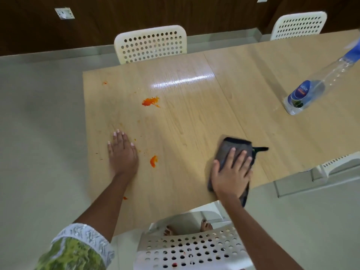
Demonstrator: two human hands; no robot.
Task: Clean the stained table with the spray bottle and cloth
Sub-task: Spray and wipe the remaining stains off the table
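A light wood-grain tabletop (194,117) carries several orange stains (150,102), the largest near its middle and a smaller one just beside the left hand (121,152), which lies flat with straight fingers on the surface. The right hand (230,176) presses with spread fingers on a dark grey cloth (231,149) near the tabletop's near edge. A clear spray bottle (309,90) with a blue label stands well apart at the far right. White perforated chairs (151,44) stand around the tabletop.
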